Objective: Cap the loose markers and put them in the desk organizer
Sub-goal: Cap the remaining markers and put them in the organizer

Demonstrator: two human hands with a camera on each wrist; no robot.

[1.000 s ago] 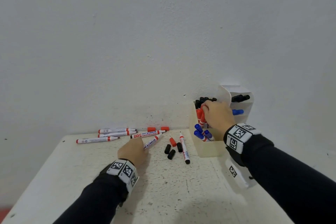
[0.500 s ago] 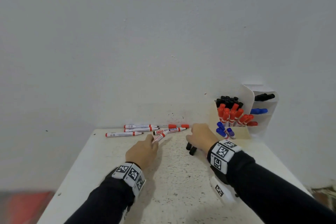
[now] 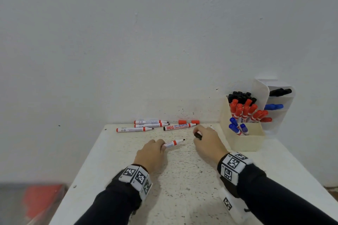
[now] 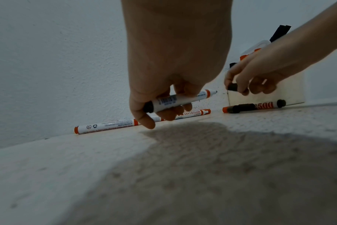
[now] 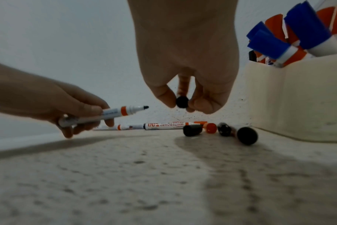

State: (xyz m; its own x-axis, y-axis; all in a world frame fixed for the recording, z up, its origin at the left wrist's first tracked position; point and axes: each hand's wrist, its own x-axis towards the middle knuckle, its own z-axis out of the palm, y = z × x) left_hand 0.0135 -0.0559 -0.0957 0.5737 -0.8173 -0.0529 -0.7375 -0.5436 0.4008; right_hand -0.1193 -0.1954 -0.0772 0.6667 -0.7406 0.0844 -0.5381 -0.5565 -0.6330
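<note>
Head view: uncapped marker between left fingers.

The left hand grips an uncapped marker above the bench. Right of that marker, the right hand pinches a black cap.

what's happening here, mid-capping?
Yes. The left hand grips an uncapped marker, tip pointing toward the right hand, which pinches a black cap just above the table. The cap is not yet on. More uncapped markers and loose caps lie near the wall. The desk organizer on the right already holds many capped red, blue and black markers.
</note>
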